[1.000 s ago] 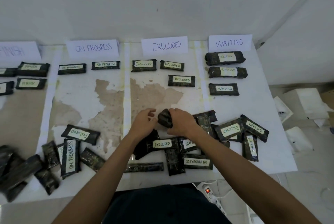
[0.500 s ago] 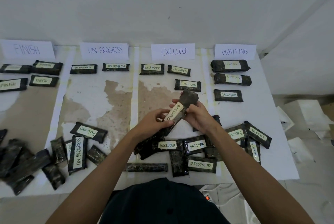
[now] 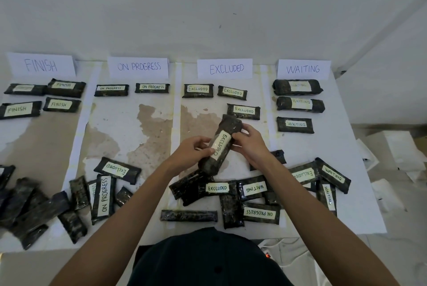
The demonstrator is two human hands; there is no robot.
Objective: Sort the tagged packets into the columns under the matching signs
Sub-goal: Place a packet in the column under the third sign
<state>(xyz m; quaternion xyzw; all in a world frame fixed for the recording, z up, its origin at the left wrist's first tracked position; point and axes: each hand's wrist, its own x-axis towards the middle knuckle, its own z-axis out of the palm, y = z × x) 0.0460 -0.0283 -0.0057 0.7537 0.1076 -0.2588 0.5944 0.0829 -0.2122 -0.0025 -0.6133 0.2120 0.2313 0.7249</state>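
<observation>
Black wrapped packet (image 3: 223, 141), tag reading EXCLUDED, sits tilted in the air over the lower part of the EXCLUDED column, above the worktop (image 3: 129, 128). Your left hand (image 3: 191, 154) curls round its near half. Your right hand (image 3: 250, 144) grips the far half from the side.

Step in hand, as I judge it: tag read, packet ready to place. The EXCLUDED sign (image 3: 224, 69) has three packets under it: two in the first row, and one in the second row (image 3: 243, 111) with bare space to its left.

The next move calls for turning the packet crosswise, tag up, and laying it in that gap, clear of its neighbours. The unsorted heap (image 3: 251, 189) lies along the near edge.
</observation>
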